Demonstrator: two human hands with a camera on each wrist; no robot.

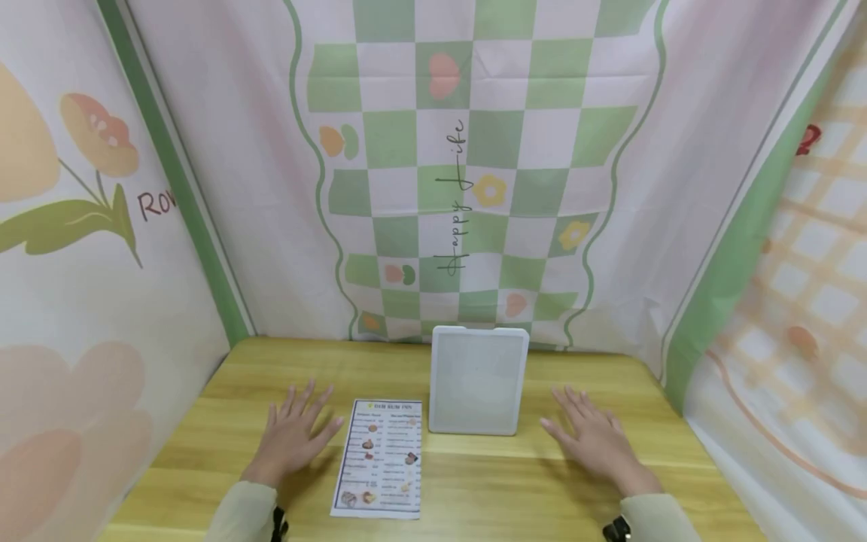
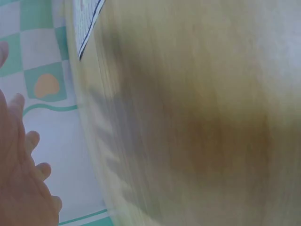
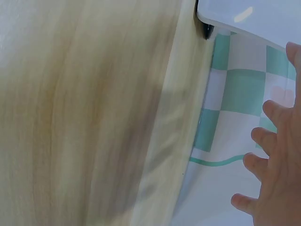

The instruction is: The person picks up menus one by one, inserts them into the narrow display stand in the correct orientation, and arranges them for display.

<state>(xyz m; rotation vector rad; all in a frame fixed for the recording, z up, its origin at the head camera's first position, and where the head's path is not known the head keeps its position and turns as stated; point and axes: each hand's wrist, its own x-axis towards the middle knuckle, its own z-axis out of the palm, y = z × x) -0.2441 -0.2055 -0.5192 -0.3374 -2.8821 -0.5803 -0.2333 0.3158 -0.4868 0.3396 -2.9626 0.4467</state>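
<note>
Fingers spread and palm down, my left hand (image 1: 291,438) is held over the wooden table, left of a printed menu sheet (image 1: 379,461) headed "Dim Sum Inn". My right hand (image 1: 597,443) is likewise spread, to the right of a white-framed panel (image 1: 476,382) with a plain grey face that stands upright behind the menu's right side. Neither hand holds anything. In the left wrist view, a corner of the menu (image 2: 86,23) shows at the top, and the hand's shadow falls on the wood. The panel's white edge (image 3: 249,14) enters the right wrist view at the top.
The wooden table (image 1: 501,489) has rounded back corners. Behind it hangs a green-and-white checked curtain (image 1: 474,181) reading "Happy Life". Printed cloths flank both sides, a flowered one (image 1: 74,301) on the left and an orange-checked one (image 1: 806,301) on the right.
</note>
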